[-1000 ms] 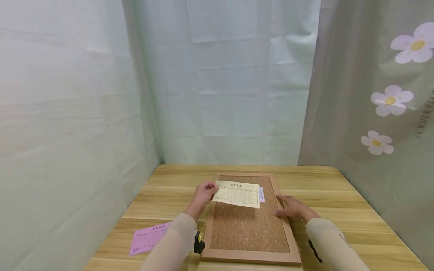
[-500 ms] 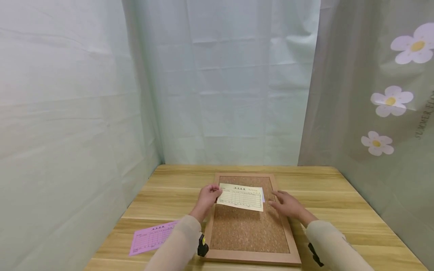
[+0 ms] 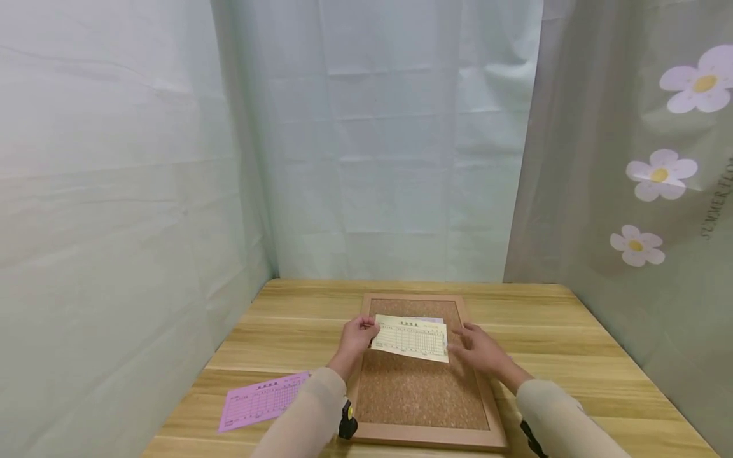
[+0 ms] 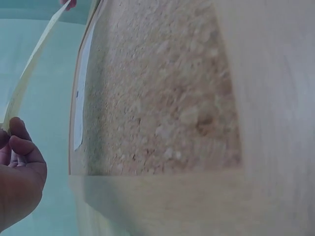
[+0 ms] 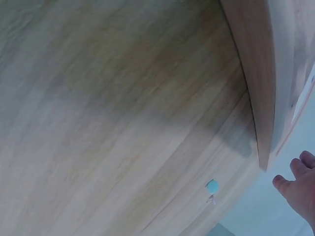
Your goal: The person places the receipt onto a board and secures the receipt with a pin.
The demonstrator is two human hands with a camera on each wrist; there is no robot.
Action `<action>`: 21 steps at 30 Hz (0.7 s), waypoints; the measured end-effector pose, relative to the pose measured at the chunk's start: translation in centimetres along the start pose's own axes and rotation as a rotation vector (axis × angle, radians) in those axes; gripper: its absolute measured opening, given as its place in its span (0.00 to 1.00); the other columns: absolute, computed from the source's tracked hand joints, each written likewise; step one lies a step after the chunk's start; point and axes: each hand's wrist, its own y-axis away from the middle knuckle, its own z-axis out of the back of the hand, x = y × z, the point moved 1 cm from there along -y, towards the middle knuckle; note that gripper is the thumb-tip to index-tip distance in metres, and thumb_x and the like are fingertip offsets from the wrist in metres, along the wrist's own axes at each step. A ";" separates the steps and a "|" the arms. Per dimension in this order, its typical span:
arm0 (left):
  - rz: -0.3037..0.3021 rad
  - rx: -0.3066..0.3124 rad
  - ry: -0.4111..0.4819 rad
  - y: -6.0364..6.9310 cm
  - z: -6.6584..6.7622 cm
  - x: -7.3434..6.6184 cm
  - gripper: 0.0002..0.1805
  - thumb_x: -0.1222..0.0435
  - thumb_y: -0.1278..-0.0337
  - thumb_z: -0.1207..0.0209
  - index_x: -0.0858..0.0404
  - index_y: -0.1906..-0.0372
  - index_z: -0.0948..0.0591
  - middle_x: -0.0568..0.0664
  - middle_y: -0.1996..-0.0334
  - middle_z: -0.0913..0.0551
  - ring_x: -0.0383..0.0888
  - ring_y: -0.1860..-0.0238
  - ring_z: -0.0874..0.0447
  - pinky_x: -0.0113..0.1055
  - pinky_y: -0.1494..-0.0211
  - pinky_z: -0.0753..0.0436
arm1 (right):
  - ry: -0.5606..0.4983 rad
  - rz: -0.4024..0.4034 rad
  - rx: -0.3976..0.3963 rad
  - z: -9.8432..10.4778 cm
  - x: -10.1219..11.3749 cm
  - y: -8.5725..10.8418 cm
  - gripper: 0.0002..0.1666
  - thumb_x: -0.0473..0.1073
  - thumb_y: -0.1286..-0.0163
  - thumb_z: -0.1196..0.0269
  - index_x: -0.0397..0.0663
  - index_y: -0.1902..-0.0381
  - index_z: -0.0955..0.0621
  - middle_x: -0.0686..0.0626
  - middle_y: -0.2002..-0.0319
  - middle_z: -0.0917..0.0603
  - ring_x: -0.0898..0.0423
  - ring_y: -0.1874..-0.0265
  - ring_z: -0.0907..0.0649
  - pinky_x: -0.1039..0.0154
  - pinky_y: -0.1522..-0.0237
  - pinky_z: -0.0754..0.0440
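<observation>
My left hand [image 3: 355, 343] pinches the left edge of a yellow printed slip [image 3: 409, 339], held above a cork board [image 3: 424, 394] in a wooden frame. The left wrist view shows this hand [image 4: 19, 172] and the slip [image 4: 32, 64] edge-on, raised off the cork. My right hand [image 3: 487, 353] is over the board's right side, fingers apart beside the slip's right edge; contact is unclear. In the right wrist view, the hand [image 5: 300, 189] has spread fingers beyond the frame. A pale slip [image 3: 426, 319] on the cork is mostly covered by the yellow one.
A pink printed slip [image 3: 260, 402] lies on the wooden table [image 3: 309, 305] left of the board, near my left sleeve. The right wrist view shows a small teal round thing [image 5: 212, 186] on the table beside the frame. Pale curtains stand behind and at both sides.
The yellow slip and my left hand have moved right and slightly nearer, covering more of the pale slip. My right hand has left the frame's right edge and moved left toward the yellow slip.
</observation>
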 end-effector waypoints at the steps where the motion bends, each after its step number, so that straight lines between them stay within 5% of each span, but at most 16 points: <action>1: -0.008 -0.004 -0.015 0.0 -0.1 0.1 0.04 0.74 0.37 0.40 0.74 0.62 0.21 0.47 0.76 0.23 0.38 0.77 0.29 0.29 0.75 0.29 | 0.015 0.009 0.001 -0.1 0.0 0.1 0.38 0.57 0.28 0.39 0.38 0.30 0.30 0.27 0.28 0.41 0.27 0.33 0.36 0.31 0.38 0.36; 9: 0.010 -0.025 -0.096 0.5 -1.3 0.6 0.03 0.75 0.39 0.39 0.72 0.65 0.21 0.49 0.73 0.22 0.40 0.72 0.27 0.30 0.71 0.28 | 0.156 0.134 0.001 -0.9 0.4 0.7 0.41 0.57 0.29 0.38 0.37 0.28 0.33 0.29 0.28 0.39 0.29 0.31 0.38 0.32 0.35 0.40; 21: 0.014 -0.085 -0.172 1.3 -2.2 1.0 0.02 0.77 0.46 0.38 0.72 0.68 0.20 0.51 0.75 0.22 0.43 0.72 0.26 0.31 0.71 0.26 | 0.285 0.250 0.153 -3.2 1.1 1.8 0.35 0.60 0.25 0.45 0.41 0.31 0.27 0.31 0.29 0.36 0.33 0.29 0.38 0.28 0.35 0.47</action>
